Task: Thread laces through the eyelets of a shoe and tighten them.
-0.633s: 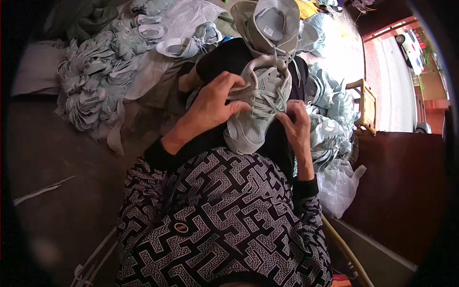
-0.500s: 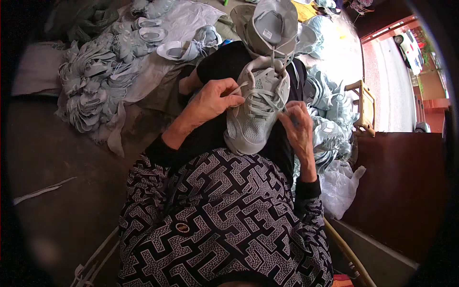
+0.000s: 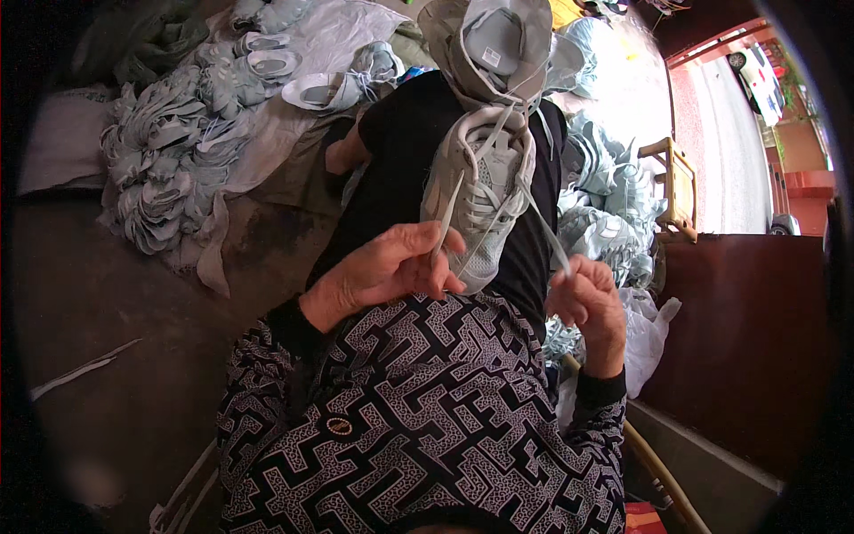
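Note:
A pale grey shoe upper (image 3: 511, 182) with a mesh toe lies on my lap, toe toward me, its lace crisscrossed through the eyelets. My left hand (image 3: 378, 267) is closed on one lace end (image 3: 451, 206), just left of the toe. On the other side, my right hand (image 3: 587, 303) pinches the opposite lace end (image 3: 546, 230), drawn out to the right. Beyond the opening sits a second grey upper (image 3: 494, 44), with its pale lining and a small white label showing. Cords hang where the two uppers meet.
Large heaps of pale grey uppers (image 3: 169, 160) lie on sheeting at left, and more uppers (image 3: 605, 222) pile up at right. A yellowish stool (image 3: 680, 191) stands near the doorway. A clear plastic bag (image 3: 645, 343) rests by a dark red panel (image 3: 738, 329). White strips (image 3: 84, 369) lie on the floor.
Both hands have moved toward me, and the right one also outward. The two lace ends now stretch away from the shoe upper, longer than before.

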The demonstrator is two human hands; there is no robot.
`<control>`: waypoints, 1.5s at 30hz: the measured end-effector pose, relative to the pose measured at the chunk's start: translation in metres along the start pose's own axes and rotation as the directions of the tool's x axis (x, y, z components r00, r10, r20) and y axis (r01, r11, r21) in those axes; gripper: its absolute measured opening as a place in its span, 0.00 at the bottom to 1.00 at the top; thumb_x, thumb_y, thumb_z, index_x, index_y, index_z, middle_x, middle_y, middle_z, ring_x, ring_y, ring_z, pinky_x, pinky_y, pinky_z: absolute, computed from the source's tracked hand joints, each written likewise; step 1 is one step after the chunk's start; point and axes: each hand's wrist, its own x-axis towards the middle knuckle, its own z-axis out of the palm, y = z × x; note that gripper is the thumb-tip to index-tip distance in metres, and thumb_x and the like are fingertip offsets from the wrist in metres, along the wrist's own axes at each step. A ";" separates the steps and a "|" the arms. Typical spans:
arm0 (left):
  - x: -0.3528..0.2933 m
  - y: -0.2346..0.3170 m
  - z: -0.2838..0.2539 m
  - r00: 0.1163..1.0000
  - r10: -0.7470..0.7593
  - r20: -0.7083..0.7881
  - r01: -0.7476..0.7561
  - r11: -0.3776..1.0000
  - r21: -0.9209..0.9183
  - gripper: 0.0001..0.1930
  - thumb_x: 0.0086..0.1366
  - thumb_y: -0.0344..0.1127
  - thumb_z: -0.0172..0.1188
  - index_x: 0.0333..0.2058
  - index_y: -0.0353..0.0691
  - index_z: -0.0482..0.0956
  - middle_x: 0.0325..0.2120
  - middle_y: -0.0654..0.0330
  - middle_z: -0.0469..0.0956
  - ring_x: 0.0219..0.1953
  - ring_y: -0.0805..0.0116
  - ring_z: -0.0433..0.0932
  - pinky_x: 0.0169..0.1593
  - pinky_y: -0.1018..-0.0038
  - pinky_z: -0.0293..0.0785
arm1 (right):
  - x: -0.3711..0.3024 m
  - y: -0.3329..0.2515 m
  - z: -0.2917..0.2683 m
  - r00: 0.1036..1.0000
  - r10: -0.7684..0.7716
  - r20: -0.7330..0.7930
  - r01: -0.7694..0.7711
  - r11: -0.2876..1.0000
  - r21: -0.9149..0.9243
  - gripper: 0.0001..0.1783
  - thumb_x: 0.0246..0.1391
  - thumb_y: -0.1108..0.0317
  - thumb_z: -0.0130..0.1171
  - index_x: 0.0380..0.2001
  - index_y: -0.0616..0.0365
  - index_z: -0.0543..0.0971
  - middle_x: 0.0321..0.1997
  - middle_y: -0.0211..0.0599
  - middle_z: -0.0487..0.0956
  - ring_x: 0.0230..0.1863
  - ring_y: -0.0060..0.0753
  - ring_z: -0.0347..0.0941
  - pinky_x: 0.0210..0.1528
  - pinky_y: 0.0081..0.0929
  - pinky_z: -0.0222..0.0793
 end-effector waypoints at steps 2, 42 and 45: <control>0.003 -0.002 0.006 0.985 -0.111 -0.135 0.084 0.978 -0.191 0.23 0.71 0.48 0.41 0.30 0.34 0.75 0.23 0.59 0.77 0.34 0.63 0.80 0.42 0.71 0.76 | 0.006 -0.006 -0.001 0.996 -0.077 0.033 0.075 0.995 0.064 0.14 0.59 0.64 0.52 0.35 0.68 0.75 0.09 0.24 0.62 0.10 0.20 0.62 0.22 0.24 0.69; 0.101 0.131 -0.041 0.712 0.651 0.262 0.125 -0.485 0.866 0.12 0.60 0.37 0.56 0.40 0.40 0.73 0.34 0.47 0.77 0.36 0.48 0.78 0.36 0.62 0.74 | 0.086 0.009 0.020 0.570 -0.664 0.484 0.437 -0.254 -0.863 0.09 0.40 0.79 0.59 0.28 0.59 0.73 0.38 0.35 0.77 0.43 0.46 0.73 0.43 0.37 0.70; 0.076 0.082 -0.005 0.709 0.568 0.417 -0.161 -0.446 0.880 0.10 0.59 0.32 0.56 0.39 0.39 0.74 0.41 0.53 0.77 0.44 0.55 0.76 0.44 0.64 0.72 | 0.084 0.007 0.019 0.578 -0.697 0.425 0.521 -0.085 -0.849 0.10 0.39 0.81 0.60 0.27 0.59 0.73 0.33 0.38 0.77 0.40 0.46 0.74 0.42 0.37 0.70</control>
